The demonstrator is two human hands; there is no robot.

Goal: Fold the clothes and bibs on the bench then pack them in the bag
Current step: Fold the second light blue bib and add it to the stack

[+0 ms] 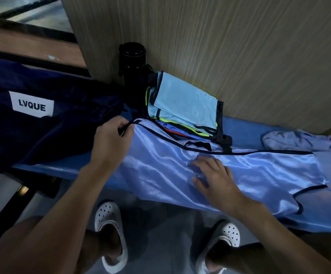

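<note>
Now, bib (249,169): spread along the table (241,125), its near edge hanging over the front; shiny light-blue mesh with black trim.
Left hand (111,141): pinches the bib's black-trimmed corner at its left end, just beside the bag.
Right hand (216,178): lies flat on the middle of the bib, fingers straight, gripping nothing.
Feel: looks very light, limp and slick; likely to slide on the table and slip out of a fold unless pinned.
Grip: best taken by the trimmed edges or corners, which seem firmer than the mesh, with one palm holding it down.
Stack (186,107): folded bibs by the wall, just behind the spread one.
Bag (51,131): dark blue, at the left; I cannot tell whether it is open.
Cloth (299,139): pale, crumpled, at the right, not yet folded.
</note>
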